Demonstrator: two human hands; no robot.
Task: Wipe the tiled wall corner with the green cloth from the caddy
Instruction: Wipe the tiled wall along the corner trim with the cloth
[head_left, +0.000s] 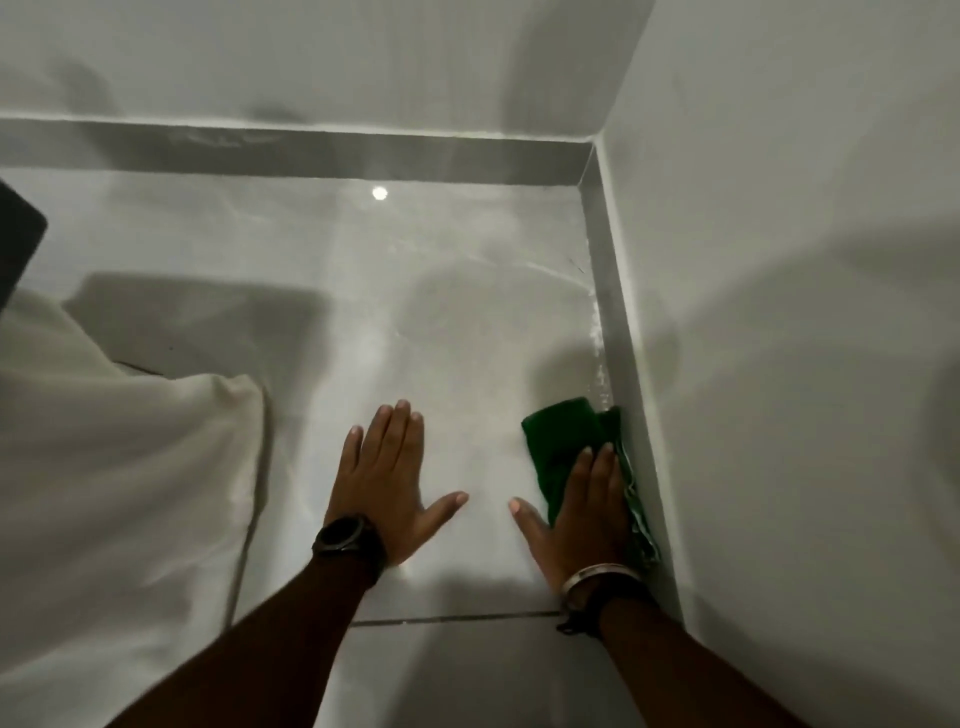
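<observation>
Left hand (387, 480) lies flat, released, bracing on the tile (467, 322). Right hand (587, 512) presses the cloth (563, 441) flat against the skirting (631, 415). Risk: the glossy tile may let the bracing palm slip.

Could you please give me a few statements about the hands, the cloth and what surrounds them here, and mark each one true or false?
1. The right hand presses flat on the green cloth. True.
2. The left hand grips the cloth. False: it lies flat and empty on the glossy tile.
3. The cloth lies against the grey skirting strip on the right. True.
4. The dark watch is on the right wrist. False: on the left; the right wrist has a pale bangle.
5. White fabric lies at left. True.
</observation>
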